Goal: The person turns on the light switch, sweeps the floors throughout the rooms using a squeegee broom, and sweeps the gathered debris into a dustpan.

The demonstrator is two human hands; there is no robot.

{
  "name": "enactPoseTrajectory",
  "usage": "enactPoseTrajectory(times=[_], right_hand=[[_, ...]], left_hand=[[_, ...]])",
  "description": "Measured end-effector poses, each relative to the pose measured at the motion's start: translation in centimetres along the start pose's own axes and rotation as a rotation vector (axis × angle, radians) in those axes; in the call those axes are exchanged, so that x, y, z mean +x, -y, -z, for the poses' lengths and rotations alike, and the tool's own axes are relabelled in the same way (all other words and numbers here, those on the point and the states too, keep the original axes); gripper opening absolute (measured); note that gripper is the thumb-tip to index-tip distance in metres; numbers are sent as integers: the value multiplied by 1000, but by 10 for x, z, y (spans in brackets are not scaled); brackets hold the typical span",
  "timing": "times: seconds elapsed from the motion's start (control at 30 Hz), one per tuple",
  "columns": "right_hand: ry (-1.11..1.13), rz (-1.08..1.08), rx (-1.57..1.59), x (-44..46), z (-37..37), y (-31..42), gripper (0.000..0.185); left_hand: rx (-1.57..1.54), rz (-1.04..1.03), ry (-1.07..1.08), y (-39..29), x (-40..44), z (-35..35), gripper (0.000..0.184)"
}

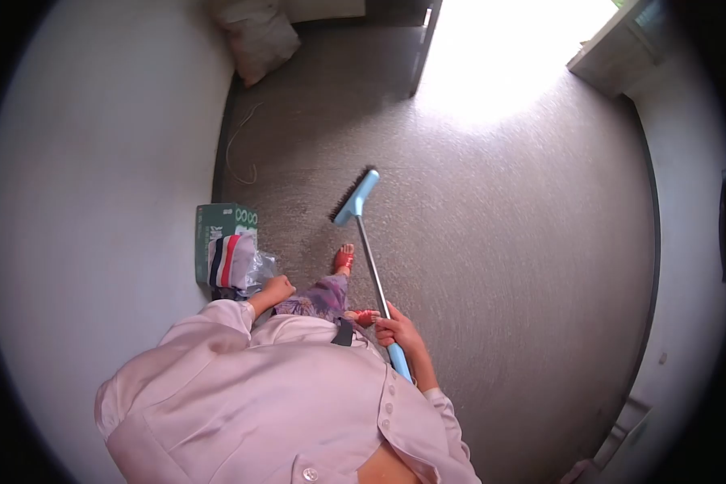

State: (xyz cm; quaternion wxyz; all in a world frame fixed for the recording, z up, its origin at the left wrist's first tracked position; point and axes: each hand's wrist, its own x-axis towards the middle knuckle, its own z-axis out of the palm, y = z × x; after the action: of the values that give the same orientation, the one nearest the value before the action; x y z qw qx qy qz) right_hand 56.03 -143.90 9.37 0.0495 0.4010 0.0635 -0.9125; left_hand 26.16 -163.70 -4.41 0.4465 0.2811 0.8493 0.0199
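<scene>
My right hand (398, 332) is wrapped around the handle of a long floor brush (370, 254). The brush has a grey metal pole, a light blue grip and a light blue head with dark bristles. Its head points forward and tilts to the left, over the brown floor. By my left thigh, my left hand (279, 290) is closed with the fingers curled; what it holds, if anything, is hidden. Just beyond that hand are clear plastic wrapping (260, 270) and a striped cloth item (228, 260), at a green cardboard box (218, 216).
The white wall (129, 137) runs along my left. A thin pale cord (231, 153) lies on the floor (492, 266) beside it. A stuffed sack (258, 40) stands in the far left corner. Ahead, an open door (424, 56) borders a bright doorway. Red sandals (344, 259) are on my feet.
</scene>
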Motion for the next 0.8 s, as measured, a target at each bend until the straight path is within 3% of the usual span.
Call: enactPoseTrajectory(times=[0.07,0.13,0.17,0.3,0.43,0.57,0.8], right_hand=[[0,-17,-81,53,-9,17,45],[73,-43,-163,92,-28,46,37],[134,-50,-219,138,-31,10,35],[70,-46,-655,248,-34,50,40],[-45,-69,-683,279,-36,90,42],[-199,10,-454,241,20,136,45],[-561,230,-63,42,125,204,43]], left_hand=[[-89,-38,11,18,34,-7,24],[-348,111,67,12,36,9,21],[-475,180,101,56,26,4,20],[-648,336,235,60,28,35,16],[-746,464,226,66,28,59,17],[-776,465,215,46,42,88,18],[-812,358,239,21,125,113,18]])
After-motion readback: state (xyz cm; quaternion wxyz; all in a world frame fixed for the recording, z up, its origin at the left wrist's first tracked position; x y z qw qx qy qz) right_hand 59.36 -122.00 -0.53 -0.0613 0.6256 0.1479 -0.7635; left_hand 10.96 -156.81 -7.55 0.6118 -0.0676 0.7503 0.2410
